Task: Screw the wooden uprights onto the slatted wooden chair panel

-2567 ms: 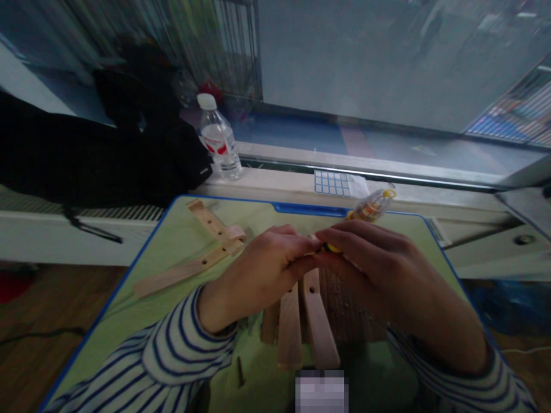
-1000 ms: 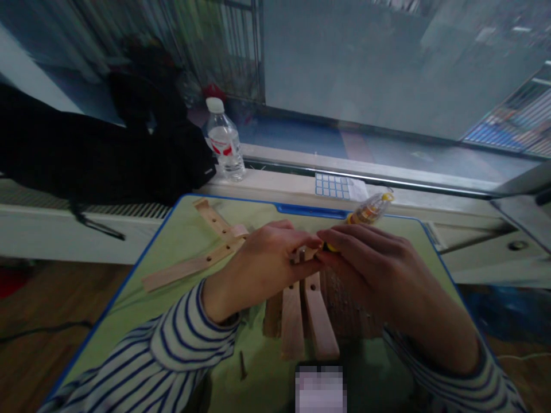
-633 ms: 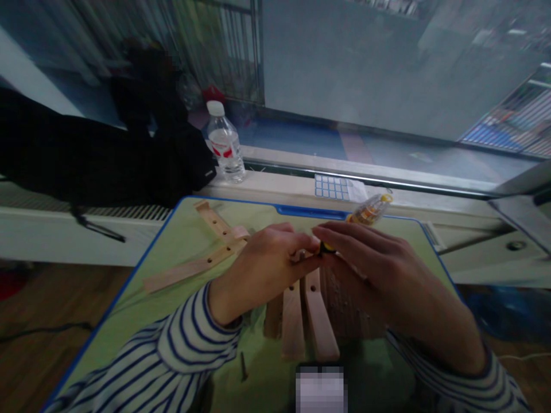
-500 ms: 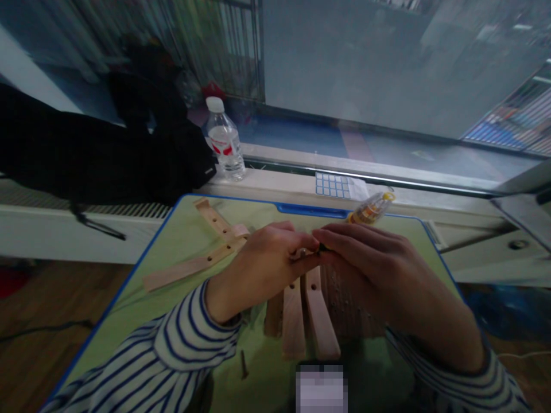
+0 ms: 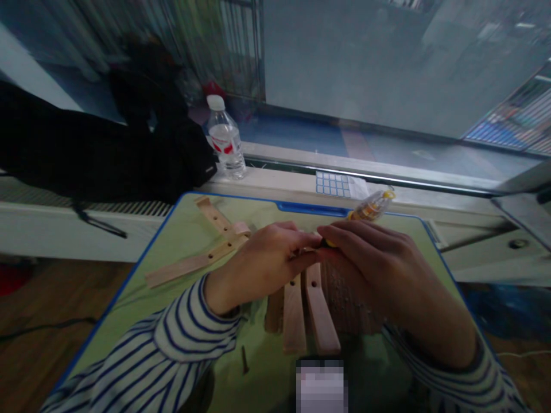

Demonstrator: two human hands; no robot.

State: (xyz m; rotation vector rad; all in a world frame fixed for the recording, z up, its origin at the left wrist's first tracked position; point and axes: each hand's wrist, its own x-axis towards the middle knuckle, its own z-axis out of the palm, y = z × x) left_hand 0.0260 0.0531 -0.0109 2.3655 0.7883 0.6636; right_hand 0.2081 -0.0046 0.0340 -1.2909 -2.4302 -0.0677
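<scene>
From the head view, the right hand (image 5: 383, 264) has its fingers closed together around a yellow-and-black tool (image 5: 330, 243) at the middle of the table (image 5: 253, 207), above two wooden bars (image 5: 295, 321) and a rough block (image 5: 348, 301). The left hand (image 5: 262, 261) curls thumb and forefinger beside the tool's left end, though I cannot tell what they pinch. A screw (image 5: 245, 360) lies near left, a jointed wooden piece (image 5: 191, 268) farther left.

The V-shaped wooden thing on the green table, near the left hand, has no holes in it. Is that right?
Not quite: the V-shaped wooden thing does have holes. The head view shows four dark holes, two along each arm of the V. It is on the green table, near the left hand, as you said.
</scene>
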